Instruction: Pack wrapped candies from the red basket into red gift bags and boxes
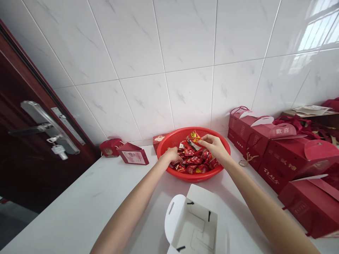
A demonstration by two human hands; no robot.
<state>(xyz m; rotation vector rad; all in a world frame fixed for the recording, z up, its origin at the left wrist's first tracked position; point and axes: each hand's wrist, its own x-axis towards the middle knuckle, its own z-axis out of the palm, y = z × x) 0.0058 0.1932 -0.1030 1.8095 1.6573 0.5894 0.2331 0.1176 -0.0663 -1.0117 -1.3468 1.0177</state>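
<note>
Packets (192,161) in shiny red wrappers lie heaped in a red basket (194,178) on a white counter (106,197), partly covered by both hands. With the basket's middle as the clock's centre, the right hand (215,145) comes over the rim at three o'clock, thumb and finger pinched together on a red-and-gold packet (195,137) near twelve. The left hand (172,155) enters at nine, its fingertips sunk among the wrappers and out of sight, so I cannot tell whether they grip anything.

At six, an open white box (202,194) is cut off by the lower edge; the dark bits (209,216) on its inner walls are hard to identify. Between nine and ten, a small patterned box (156,141) is partly hidden behind the rim. Stacked red boxes (280,158) run from two to four o'clock, the nearest cropped at the right; behind them, tangled dark red material (288,121) is too indistinct to name. Out at nine, two small red cartons (109,148) stand near a cropped door (23,88).
</note>
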